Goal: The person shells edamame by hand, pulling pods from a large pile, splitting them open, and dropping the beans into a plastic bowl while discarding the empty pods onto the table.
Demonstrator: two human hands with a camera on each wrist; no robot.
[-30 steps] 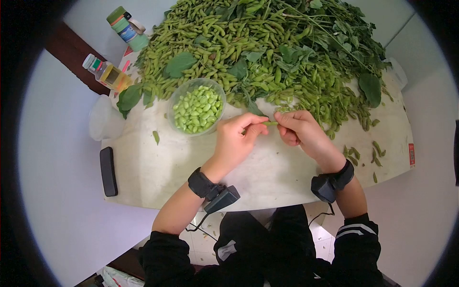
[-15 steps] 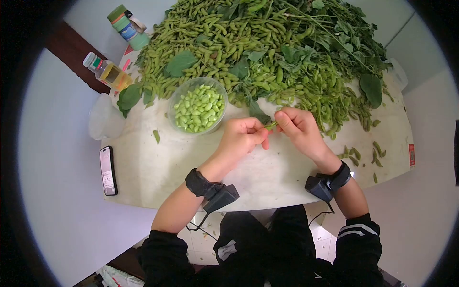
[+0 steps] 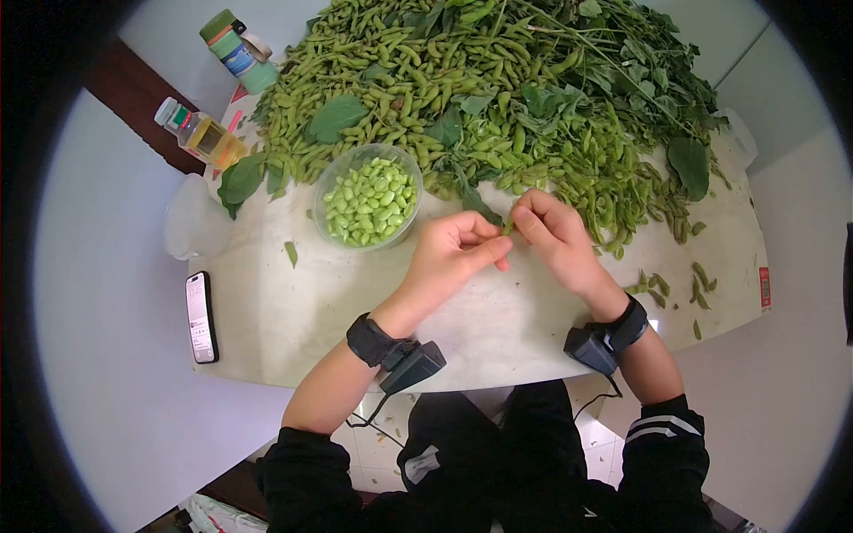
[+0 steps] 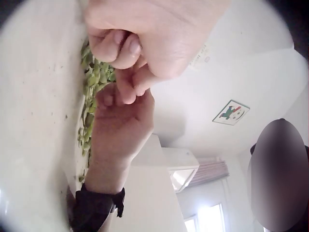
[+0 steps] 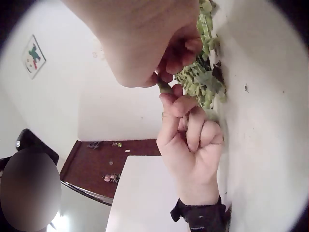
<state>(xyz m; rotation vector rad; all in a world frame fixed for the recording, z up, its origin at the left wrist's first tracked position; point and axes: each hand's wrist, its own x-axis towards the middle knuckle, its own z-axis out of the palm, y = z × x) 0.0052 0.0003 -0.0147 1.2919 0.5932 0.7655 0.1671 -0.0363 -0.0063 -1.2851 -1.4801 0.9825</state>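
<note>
Near the middle of the frame I hold one green pod [image 3: 508,227] between my two hands. My left hand [image 3: 447,259] pinches its lower end between thumb and fingertips, with the other fingers bent. My right hand [image 3: 558,242] has the upper end between thumb and forefinger, the rest of its fingers curled in. The pod lies right at the fingertips of both hands, in the narrow gap between them, above the pale surface [image 3: 355,324]; in the right wrist view much of it is covered by my fingers.

Just up and to the left of my left hand stands a clear bowl [image 3: 418,169] of shelled beans [image 3: 371,202]. A big heap of pods [image 3: 400,71] fills the top of the frame, with leafy stems [image 3: 644,80] at its upper right. Brighter green pods [image 3: 582,173] lie just beyond my right hand, and a few small pods [image 3: 702,277] are scattered on the right. At the left edge of the surface are a phone [image 3: 201,317] with its screen lit and a clear tub [image 3: 195,220]; a bottle [image 3: 210,140] and a green flask [image 3: 240,57] are at the upper left.
</note>
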